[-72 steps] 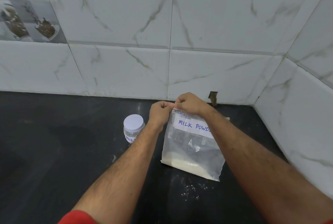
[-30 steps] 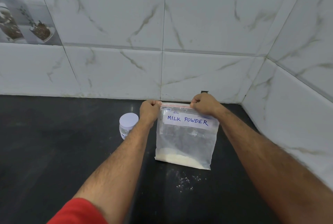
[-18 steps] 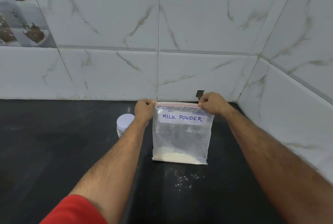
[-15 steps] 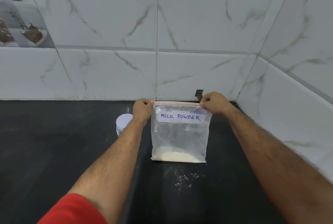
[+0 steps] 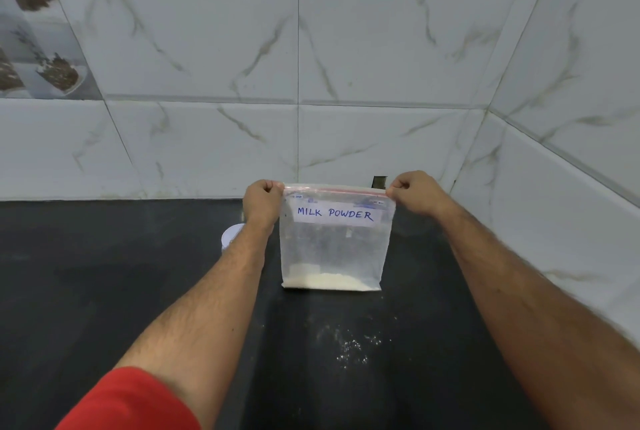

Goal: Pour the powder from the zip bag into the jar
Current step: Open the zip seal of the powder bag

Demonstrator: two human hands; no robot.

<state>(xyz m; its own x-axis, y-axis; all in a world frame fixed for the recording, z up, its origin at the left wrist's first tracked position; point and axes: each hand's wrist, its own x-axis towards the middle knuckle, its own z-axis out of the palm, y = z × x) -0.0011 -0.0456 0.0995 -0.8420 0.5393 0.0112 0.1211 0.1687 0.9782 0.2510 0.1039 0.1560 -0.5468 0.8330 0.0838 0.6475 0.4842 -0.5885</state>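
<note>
A clear zip bag labelled "MILK POWDER" stands upright on the black counter, its red zip strip along the top. A low layer of white powder lies in its bottom. My left hand pinches the bag's top left corner. My right hand pinches the top right corner, so the top edge is stretched straight between them. The jar with a white lid stands behind my left forearm, mostly hidden by it.
White marble tiled walls close the counter at the back and on the right, meeting in a corner behind the bag. A scatter of spilled powder lies on the counter in front of the bag.
My hands started close together at the bag's top left; the right hand slid along the zip to the right corner. The bag now stands straighter and flatter.
</note>
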